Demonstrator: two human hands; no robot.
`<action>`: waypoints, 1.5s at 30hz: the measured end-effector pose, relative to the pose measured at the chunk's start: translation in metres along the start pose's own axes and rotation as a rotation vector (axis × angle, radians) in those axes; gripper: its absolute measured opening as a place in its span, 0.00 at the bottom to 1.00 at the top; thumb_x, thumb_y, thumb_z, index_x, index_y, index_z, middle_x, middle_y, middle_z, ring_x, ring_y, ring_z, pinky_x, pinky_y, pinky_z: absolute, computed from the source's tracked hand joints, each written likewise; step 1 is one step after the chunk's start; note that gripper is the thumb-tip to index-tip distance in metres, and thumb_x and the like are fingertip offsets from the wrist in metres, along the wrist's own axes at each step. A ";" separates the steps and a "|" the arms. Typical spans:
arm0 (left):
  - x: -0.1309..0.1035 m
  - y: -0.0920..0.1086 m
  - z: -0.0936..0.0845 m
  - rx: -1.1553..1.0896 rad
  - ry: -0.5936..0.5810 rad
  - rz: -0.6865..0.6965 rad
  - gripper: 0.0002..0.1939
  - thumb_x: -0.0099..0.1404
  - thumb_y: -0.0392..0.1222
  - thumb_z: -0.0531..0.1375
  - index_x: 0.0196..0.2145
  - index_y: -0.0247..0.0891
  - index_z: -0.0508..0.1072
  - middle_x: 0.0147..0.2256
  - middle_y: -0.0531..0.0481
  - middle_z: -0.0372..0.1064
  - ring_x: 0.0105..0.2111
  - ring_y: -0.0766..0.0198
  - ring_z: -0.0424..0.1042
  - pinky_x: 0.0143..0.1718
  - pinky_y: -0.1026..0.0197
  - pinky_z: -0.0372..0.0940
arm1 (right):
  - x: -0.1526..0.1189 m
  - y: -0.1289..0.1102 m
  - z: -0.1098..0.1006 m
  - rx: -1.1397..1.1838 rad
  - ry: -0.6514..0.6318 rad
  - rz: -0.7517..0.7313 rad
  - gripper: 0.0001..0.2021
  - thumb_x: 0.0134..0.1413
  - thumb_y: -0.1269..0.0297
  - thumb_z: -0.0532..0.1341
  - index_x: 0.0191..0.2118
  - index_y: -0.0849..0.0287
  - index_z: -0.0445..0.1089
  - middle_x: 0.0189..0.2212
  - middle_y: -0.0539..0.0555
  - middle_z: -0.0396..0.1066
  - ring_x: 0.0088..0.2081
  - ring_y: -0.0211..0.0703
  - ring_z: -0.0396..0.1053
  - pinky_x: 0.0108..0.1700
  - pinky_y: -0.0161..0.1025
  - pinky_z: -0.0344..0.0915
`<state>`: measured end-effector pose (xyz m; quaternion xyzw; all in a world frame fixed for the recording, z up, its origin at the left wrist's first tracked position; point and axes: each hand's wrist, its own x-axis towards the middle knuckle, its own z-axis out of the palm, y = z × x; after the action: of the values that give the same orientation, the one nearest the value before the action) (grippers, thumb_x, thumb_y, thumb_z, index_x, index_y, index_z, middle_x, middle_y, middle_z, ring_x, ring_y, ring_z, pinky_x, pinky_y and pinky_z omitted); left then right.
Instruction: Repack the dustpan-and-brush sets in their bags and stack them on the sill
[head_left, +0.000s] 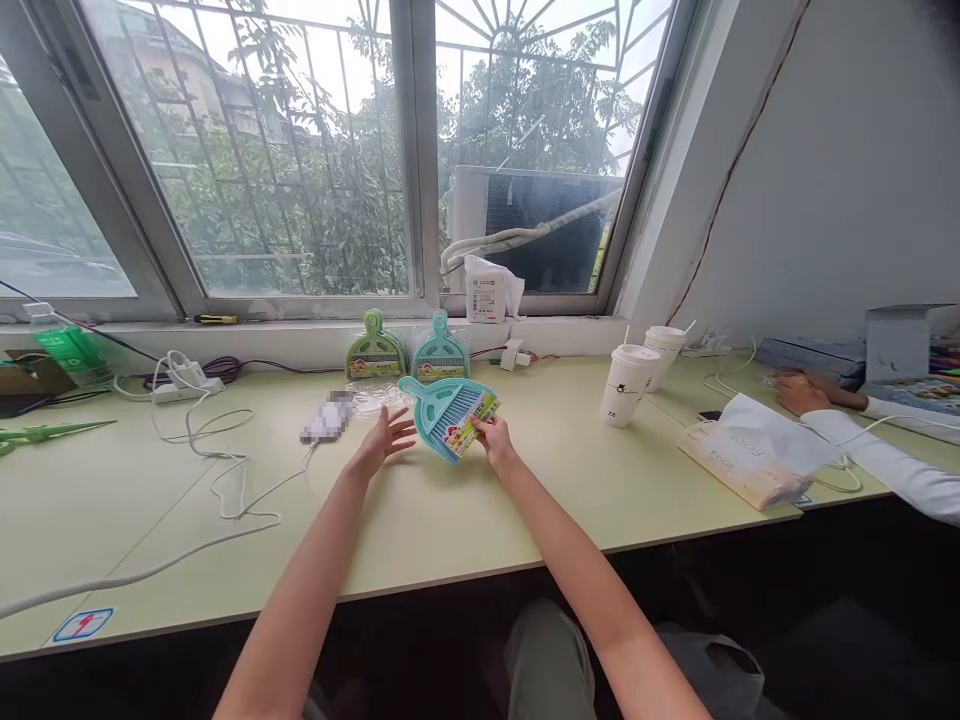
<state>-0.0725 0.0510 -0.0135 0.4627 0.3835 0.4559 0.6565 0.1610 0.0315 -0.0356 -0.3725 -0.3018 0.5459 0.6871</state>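
Note:
A small teal dustpan and brush set with a printed cardboard label is tilted above the table, its handle pointing to the upper left. My right hand grips it by the label side. Just left of the set, my left hand has its fingers spread and holds nothing. Crumpled clear plastic wrap lies behind my left hand. Against the wall below the window stand a green dustpan set and another teal dustpan set, both upright and looking wrapped.
Left on the pale table are a blurred phone-like thing, a white cable and a power strip. To the right stand two white cups and a tissue pack. A co-worker's hand is at far right.

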 end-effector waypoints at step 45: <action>0.005 -0.028 0.046 0.372 0.002 0.365 0.29 0.57 0.61 0.57 0.45 0.34 0.73 0.44 0.44 0.73 0.46 0.53 0.69 0.47 0.56 0.62 | -0.018 0.002 0.013 -1.408 -0.092 -0.696 0.13 0.63 0.61 0.51 0.35 0.57 0.70 0.37 0.56 0.71 0.44 0.47 0.64 0.48 0.41 0.61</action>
<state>-0.0213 0.0400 -0.0276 0.6366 0.3715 0.4891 0.4664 0.1456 0.0169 -0.0306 -0.5813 -0.7042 -0.0052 0.4077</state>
